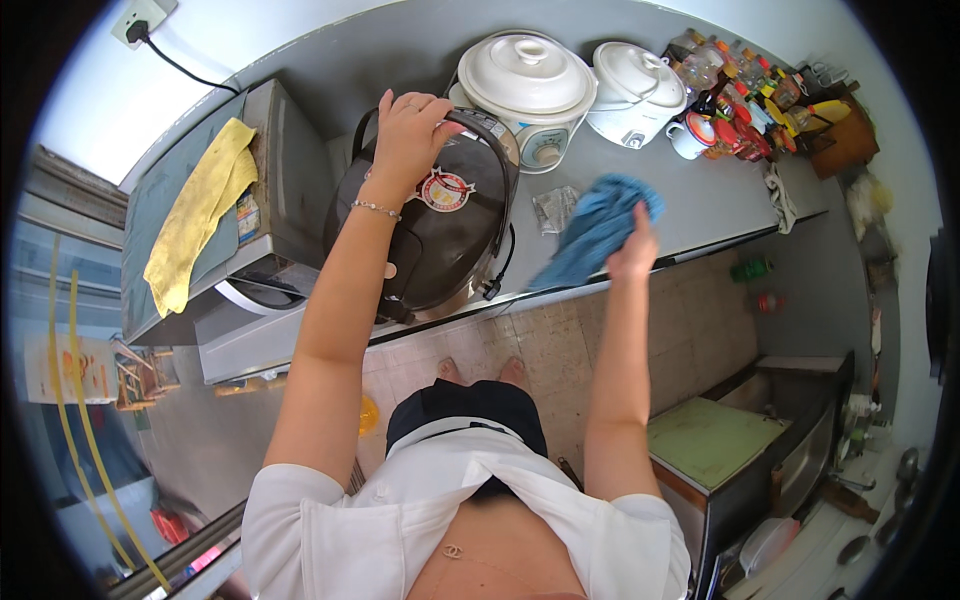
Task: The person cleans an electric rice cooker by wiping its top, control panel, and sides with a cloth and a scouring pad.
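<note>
My left hand [411, 135] grips the carrying handle [491, 146] of a large dark brown rice cooker [442, 232] near the counter's front edge. A round sticker is on its lid, and a short black cord with a plug [491, 289] lies beside it. In my right hand [636, 244] is a blue cloth [600, 225], bunched at the top and hanging over the counter's edge, slightly blurred. A small clear plastic packet [555, 208] lies on the counter behind the cloth.
Behind stand two white lidded electric cookers [527, 79], [637, 86] a smaller one. Bottles and jars [739, 97] crowd the right end, with an enamel mug [690, 136]. A yellow cloth [201, 217] lies on an oven-like appliance [289, 172] at left. A green-topped cabinet [712, 442] stands lower right.
</note>
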Demonstrator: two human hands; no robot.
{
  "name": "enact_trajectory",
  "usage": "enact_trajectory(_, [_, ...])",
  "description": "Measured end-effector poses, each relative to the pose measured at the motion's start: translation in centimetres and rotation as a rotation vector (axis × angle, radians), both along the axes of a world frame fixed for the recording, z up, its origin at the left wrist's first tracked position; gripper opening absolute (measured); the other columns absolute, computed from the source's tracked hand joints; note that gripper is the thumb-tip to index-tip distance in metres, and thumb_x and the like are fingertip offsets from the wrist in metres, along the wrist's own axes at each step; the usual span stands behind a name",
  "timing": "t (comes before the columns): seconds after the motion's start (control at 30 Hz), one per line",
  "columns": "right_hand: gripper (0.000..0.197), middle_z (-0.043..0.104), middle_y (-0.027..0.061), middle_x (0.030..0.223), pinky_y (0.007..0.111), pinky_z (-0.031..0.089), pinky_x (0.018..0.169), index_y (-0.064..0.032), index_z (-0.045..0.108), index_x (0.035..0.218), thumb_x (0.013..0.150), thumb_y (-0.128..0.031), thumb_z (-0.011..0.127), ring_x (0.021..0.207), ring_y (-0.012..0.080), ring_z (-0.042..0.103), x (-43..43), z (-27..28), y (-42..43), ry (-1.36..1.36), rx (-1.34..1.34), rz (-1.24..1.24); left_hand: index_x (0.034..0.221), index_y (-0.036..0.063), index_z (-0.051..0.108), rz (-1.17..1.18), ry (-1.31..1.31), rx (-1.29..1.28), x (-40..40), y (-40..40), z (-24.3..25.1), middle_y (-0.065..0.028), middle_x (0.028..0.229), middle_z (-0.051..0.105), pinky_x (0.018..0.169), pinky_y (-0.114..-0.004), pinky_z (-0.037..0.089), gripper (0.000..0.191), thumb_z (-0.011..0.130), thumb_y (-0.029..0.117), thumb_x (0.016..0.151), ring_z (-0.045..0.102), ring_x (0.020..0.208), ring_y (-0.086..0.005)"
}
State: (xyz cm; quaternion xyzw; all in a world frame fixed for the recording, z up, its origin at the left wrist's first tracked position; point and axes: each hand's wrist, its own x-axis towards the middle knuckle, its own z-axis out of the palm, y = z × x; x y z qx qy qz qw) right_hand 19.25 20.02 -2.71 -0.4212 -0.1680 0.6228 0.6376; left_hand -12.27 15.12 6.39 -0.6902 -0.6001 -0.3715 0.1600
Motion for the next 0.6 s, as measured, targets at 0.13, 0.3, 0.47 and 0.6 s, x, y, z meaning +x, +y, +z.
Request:
enact_trajectory(0.13, [0.026, 0.063, 0.0123, 0.097, 0.037, 0.051, 0.075, 0.0036, 0.055, 0.107, 0.087, -0.013, 0.058, 0.085, 0.0227, 0.062, 3.8, 1.2, 8.1, -0.169, 0.112, 0.009, 0.097, 0.0109, 0.062, 0.027, 0.032, -0.053, -0.1, -0.3, 0.4, -0.0023, 0.094, 0.062, 0.101, -0.057, 0.028, 0.028, 0.068, 0.029, 0.077, 0.055, 0.101, -0.0231])
enact_trajectory(0.3, [0.050, 0.060, 0.0164, 0.109, 0.045, 0.047, 0.082, 0.0017, 0.052, 0.118, 0.080, -0.029, 0.066, 0.095, 0.0282, 0.060, 6.7, -3.3, 13.5, -1.189, 0.128, 0.415, 0.102, 0.0109, 0.060, 0.036, 0.047, -0.109, 0.6, -1.6, 1.3, -0.0033, 0.103, 0.060, 0.103, -0.059, 0.026, 0.031, 0.065, 0.031, 0.079, 0.051, 0.110, -0.0242])
enact_trajectory(0.47, [0.078, 0.033, 0.0178, 0.143, 0.062, 0.012, 0.105, -0.0094, 0.047, 0.130, 0.071, -0.058, 0.064, 0.132, 0.0313, 0.030, -0.2, -8.9, 6.4, -2.172, 0.442, 0.158, 0.106, 0.0115, 0.058, 0.144, 0.059, -0.092, 0.8, -3.6, 1.1, -0.0050, 0.112, 0.057, 0.103, -0.059, 0.024, 0.034, 0.063, 0.034, 0.081, 0.044, 0.120, -0.0278])
enact_trajectory(0.6, [0.062, 0.043, 0.0165, 0.135, 0.066, 0.010, 0.102, -0.0092, 0.055, 0.120, 0.075, -0.051, 0.064, 0.126, 0.0308, 0.038, 0.3, -11.7, 3.9, -2.267, 0.568, 0.282, 0.108, 0.0116, 0.057, 0.149, 0.046, -0.065, 1.2, -4.8, 1.1, -0.0070, 0.117, 0.055, 0.104, -0.059, 0.023, 0.036, 0.063, 0.035, 0.081, 0.041, 0.124, -0.0301])
